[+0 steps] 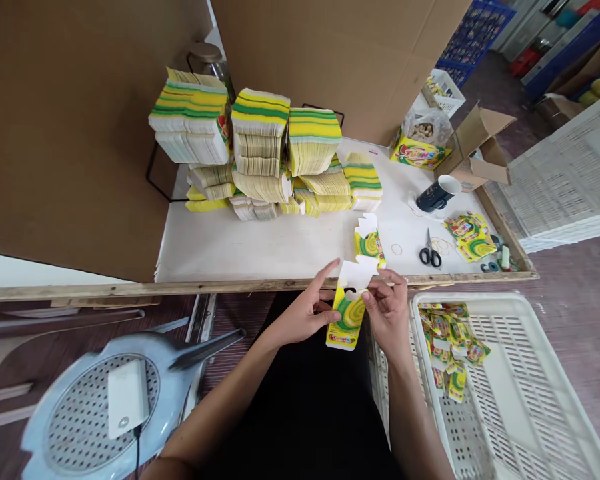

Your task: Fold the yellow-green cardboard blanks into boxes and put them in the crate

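A small yellow-green printed carton (pixel 347 320) with white flaps up is held over my lap, just below the table's front edge. My left hand (pixel 307 310) grips its left side, thumb on the front and index finger stretched up beside the flap. My right hand (pixel 387 310) pinches its right side near the top flap. Another flat carton (pixel 369 240) lies on the white table (pixel 280 247) just beyond my hands.
Tall stacks of flat cartons (pixel 260 150) stand at the back. Scissors (pixel 429 253), rubber bands, a dark mug (pixel 436 195), folded cartons (pixel 470 235) and an open cardboard box sit right. A white crate (pixel 510 380) at my right holds several cartons. A stool (pixel 105 400) carries a white device.
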Demonstrator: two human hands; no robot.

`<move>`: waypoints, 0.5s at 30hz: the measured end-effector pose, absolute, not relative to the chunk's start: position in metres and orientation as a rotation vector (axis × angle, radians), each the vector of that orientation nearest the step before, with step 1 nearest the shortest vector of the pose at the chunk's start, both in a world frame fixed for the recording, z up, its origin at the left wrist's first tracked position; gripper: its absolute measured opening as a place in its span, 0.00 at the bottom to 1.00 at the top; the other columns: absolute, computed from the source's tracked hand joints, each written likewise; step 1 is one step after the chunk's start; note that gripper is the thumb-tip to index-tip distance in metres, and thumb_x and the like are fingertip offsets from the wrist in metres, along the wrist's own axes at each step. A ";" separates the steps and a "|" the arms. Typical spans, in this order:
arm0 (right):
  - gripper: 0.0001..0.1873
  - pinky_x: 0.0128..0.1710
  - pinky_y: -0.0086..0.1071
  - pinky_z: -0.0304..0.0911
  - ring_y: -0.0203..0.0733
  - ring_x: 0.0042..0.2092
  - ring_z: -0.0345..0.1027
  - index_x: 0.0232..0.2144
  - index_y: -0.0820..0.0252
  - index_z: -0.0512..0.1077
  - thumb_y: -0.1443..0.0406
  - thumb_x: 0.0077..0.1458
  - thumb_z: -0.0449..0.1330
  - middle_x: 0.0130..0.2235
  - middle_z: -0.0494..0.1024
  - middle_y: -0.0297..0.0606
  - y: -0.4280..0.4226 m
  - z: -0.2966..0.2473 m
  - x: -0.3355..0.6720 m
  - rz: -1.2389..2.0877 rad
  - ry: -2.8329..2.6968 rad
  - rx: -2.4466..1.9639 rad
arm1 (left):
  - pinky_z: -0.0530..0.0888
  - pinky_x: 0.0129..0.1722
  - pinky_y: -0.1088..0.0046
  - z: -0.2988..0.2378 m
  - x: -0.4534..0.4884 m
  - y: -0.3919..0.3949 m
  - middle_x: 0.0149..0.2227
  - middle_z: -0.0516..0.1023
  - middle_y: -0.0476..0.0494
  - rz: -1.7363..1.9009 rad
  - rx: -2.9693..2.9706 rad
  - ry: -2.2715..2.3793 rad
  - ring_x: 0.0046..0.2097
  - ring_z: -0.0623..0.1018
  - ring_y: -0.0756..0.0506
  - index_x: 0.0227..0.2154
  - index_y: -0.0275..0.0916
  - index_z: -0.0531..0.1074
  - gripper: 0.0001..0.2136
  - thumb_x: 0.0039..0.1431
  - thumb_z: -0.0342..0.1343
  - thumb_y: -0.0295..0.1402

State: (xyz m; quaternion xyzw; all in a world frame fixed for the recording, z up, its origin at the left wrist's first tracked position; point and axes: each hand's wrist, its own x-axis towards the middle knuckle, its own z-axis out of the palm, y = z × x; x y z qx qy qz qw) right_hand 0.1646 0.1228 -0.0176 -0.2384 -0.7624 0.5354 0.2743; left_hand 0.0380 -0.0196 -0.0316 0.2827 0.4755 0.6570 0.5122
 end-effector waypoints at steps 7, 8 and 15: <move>0.28 0.51 0.43 0.63 0.49 0.51 0.66 0.47 0.54 0.78 0.44 0.63 0.49 0.46 0.73 0.44 0.132 0.000 0.173 1.311 -2.303 -0.446 | 0.76 0.40 0.72 -0.035 0.037 -0.017 0.49 0.79 0.38 1.648 0.748 1.371 0.45 0.80 0.42 0.57 0.41 0.65 0.25 0.57 0.61 0.35; 0.29 0.47 0.40 0.64 0.47 0.46 0.67 0.47 0.55 0.78 0.44 0.63 0.49 0.44 0.74 0.43 0.132 0.002 0.173 1.349 -2.316 -0.461 | 0.76 0.40 0.72 -0.036 0.038 -0.016 0.50 0.78 0.38 1.653 0.754 1.409 0.45 0.80 0.43 0.58 0.41 0.65 0.25 0.57 0.61 0.35; 0.21 0.27 0.28 0.57 0.35 0.25 0.57 0.51 0.57 0.70 0.56 0.58 0.61 0.25 0.68 0.29 0.128 -0.013 0.162 1.435 -2.349 -0.753 | 0.75 0.50 0.69 -0.042 0.046 -0.015 0.56 0.75 0.37 1.633 0.819 1.398 0.53 0.77 0.42 0.63 0.42 0.60 0.26 0.61 0.56 0.33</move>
